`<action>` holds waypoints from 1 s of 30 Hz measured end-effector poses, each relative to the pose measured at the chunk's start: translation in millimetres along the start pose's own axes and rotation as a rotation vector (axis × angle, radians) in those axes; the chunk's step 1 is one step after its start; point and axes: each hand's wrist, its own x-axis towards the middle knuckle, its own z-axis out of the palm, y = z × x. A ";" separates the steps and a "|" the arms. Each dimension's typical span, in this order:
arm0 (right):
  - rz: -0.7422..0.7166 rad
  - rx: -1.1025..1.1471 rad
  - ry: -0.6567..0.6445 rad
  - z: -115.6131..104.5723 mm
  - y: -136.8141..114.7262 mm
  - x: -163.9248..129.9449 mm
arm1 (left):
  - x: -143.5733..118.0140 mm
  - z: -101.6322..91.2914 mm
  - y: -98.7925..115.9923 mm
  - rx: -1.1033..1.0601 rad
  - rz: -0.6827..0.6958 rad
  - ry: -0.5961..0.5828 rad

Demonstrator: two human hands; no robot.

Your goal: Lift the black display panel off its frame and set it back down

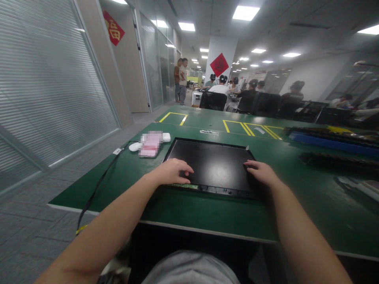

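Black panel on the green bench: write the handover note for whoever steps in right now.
Left hand: flat on the near left corner of the black panel, holding nothing.
Right hand: fingers resting on its right edge, holding nothing.
Panel lies flat on the green bench, near edge toward the person; a strip of green board shows under the left hand.
White pieces and a cable lie left of it, untouched.

Bare green table (pixel 207 213) is lying open in front of the black panel (pixel 213 165), giving hands room to slide. To the panel's left, a pink packet (pixel 150 144) and a black strap (pixel 100 179) are crowding the corner. To its right, a dark bar (pixel 334 159) and blue strip (pixel 331 141) are blocking the far side.
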 end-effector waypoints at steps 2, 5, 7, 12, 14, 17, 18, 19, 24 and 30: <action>0.003 0.009 -0.001 -0.1 0.2 0.4 | 0.0 -0.3 0.8 -0.004 0.002 0.007; 0.009 0.011 -0.010 -0.1 -0.6 0.4 | 0.2 -0.5 2.1 -0.009 0.011 0.011; 0.014 0.007 -0.015 -0.6 -2.3 -0.3 | 0.5 0.0 2.3 -0.014 0.009 0.013; -0.032 0.018 -0.051 -6.2 -7.9 -4.6 | 1.0 2.7 1.0 -0.026 -0.011 0.027; -0.087 0.034 -0.109 -11.0 -9.0 -7.1 | 1.0 3.2 0.5 -0.027 -0.011 0.027; -0.093 0.018 -0.210 -20.1 -8.3 -11.5 | 1.0 3.4 0.9 -0.025 -0.013 0.023; -0.063 -0.001 -0.239 -23.2 -7.5 -13.0 | 1.1 3.4 1.2 -0.025 -0.012 0.021; -0.024 -0.022 -0.265 -25.9 -6.6 -14.4 | 1.2 3.4 1.5 -0.024 -0.010 0.022; 0.058 -0.076 -0.378 -35.3 -2.6 -19.8 | 1.1 2.1 -3.9 0.005 -0.088 0.122; 0.042 -0.116 -0.480 -40.8 -3.6 -25.9 | -5.4 -6.2 -29.6 0.156 -0.423 0.392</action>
